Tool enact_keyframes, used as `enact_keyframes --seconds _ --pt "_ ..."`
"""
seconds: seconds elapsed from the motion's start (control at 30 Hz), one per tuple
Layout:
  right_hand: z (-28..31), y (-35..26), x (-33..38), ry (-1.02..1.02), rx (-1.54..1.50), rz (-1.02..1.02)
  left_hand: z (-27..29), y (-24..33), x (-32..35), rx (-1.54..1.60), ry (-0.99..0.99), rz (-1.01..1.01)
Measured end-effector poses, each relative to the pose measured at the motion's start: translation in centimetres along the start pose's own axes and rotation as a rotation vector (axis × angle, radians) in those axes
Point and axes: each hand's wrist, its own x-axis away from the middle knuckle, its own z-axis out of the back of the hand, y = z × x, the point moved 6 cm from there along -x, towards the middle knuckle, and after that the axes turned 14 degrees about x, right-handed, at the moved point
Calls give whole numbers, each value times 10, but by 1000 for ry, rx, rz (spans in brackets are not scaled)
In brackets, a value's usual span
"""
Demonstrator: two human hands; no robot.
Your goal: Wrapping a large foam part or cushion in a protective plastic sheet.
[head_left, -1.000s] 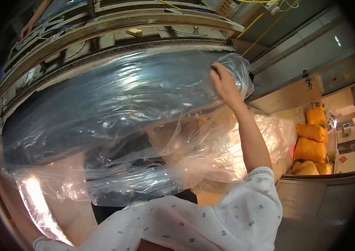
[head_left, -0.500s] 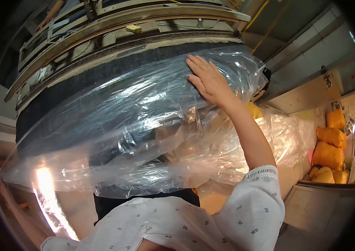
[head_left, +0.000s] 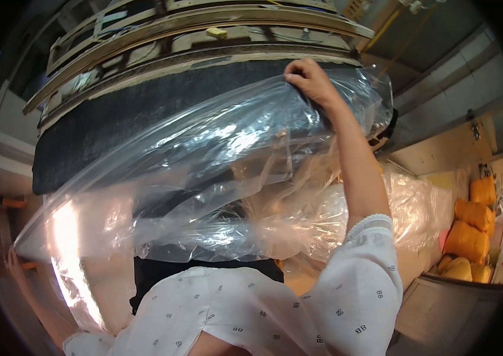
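Note:
A large clear plastic sheet (head_left: 227, 142) stretches in loose folds across the dark work surface (head_left: 115, 115) in front of me. At its far edge, right of the middle, my right hand (head_left: 313, 83) is curled closed on the plastic. My left hand (head_left: 15, 261) is far out at the left, closed at the sheet's pointed left corner; its fingers are small and partly blurred there. Between the two hands the sheet's edge runs taut in a long diagonal. The near folds lie close to my waist.
Beyond the surface stands a frame with long wooden rails (head_left: 204, 19) and a small yellow block (head_left: 217, 33). More crumpled clear plastic (head_left: 417, 202) spreads to the right. Several orange bundles (head_left: 468, 237) are stacked at the far right. A bright reflective strip (head_left: 70, 255) lies at the left.
My right hand has gone from lying flat on the plastic to closed on its far edge. That edge has come nearer on the left, baring more dark surface.

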Motion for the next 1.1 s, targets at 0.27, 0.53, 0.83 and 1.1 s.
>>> enact_keyframes --seconds 0.27,0.53,0.83,1.1 --pt "117 38 -49 725 -571 -358 -146 107 -41 739 177 -184" --pt "70 190 37 479 266 -530 -417 132 -28 315 241 -385" --pt "70 191 7 391 297 -525 -444 152 -54 279 238 -278" --pt "76 211 -1 454 377 -540 -438 145 -61 157 377 -139"
